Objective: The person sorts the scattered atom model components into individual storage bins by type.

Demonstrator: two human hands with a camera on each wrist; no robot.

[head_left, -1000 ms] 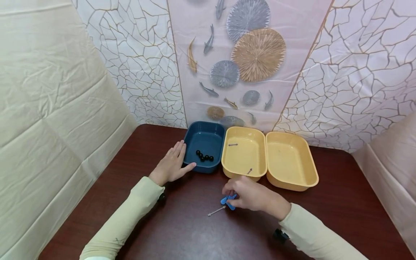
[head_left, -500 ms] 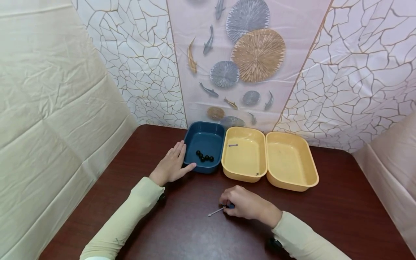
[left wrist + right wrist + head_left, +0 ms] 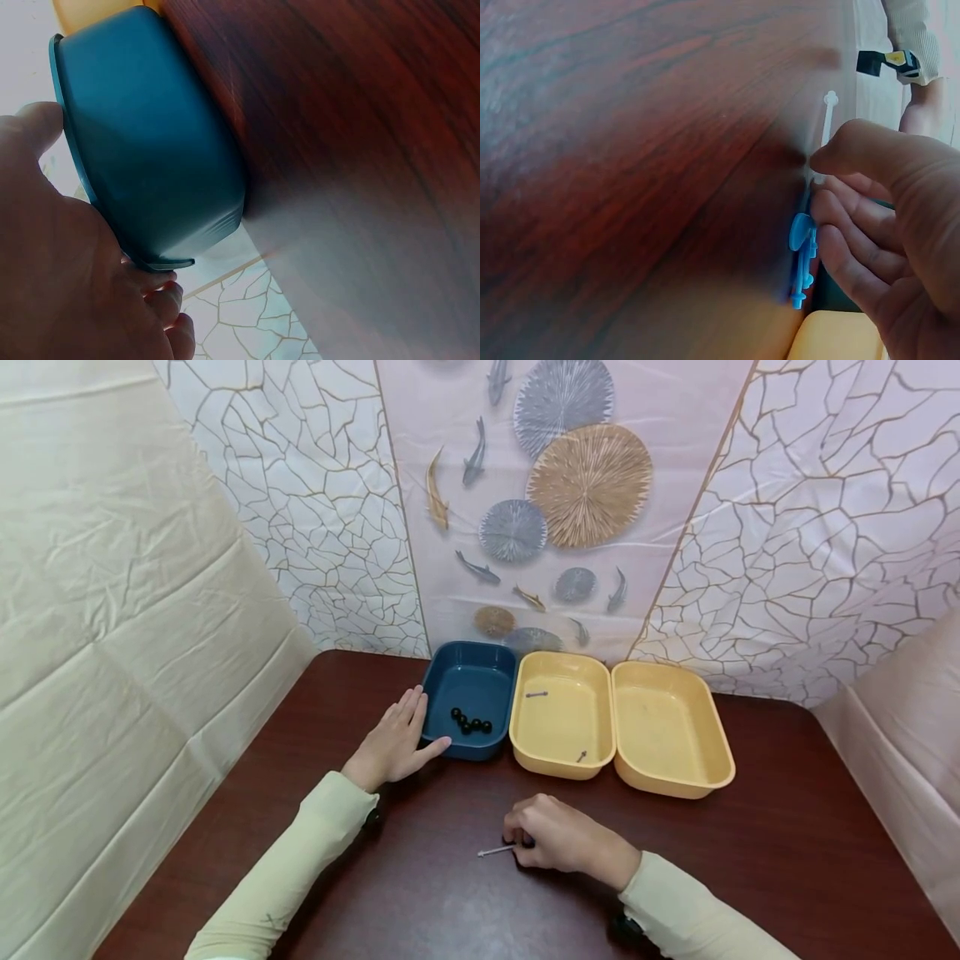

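My left hand (image 3: 387,745) rests against the left side and front corner of the dark blue tray (image 3: 468,653), fingers extended along it; in the left wrist view the thumb touches its rim. My right hand (image 3: 562,835) is low over the table, pinching one end of a thin pale plastic rod with knobbed ends (image 3: 492,852) between thumb and finger. Beneath its other fingers lies a small blue plastic piece (image 3: 802,255), mostly hidden in the head view. Several black balls (image 3: 471,723) lie in the blue tray.
A yellow tray (image 3: 562,772) adjoins the blue one, holding a grey rod (image 3: 537,694) at the back and another rod (image 3: 582,757) near its front. A second yellow tray (image 3: 675,788) stands to its right. Patterned cloth (image 3: 345,510) hangs behind the table (image 3: 420,893).
My right hand has drawn back toward the table's front, covering the blue piece and reaching the rod, which has turned slightly. The front rod in the yellow tray has shifted. My left hand stays put.
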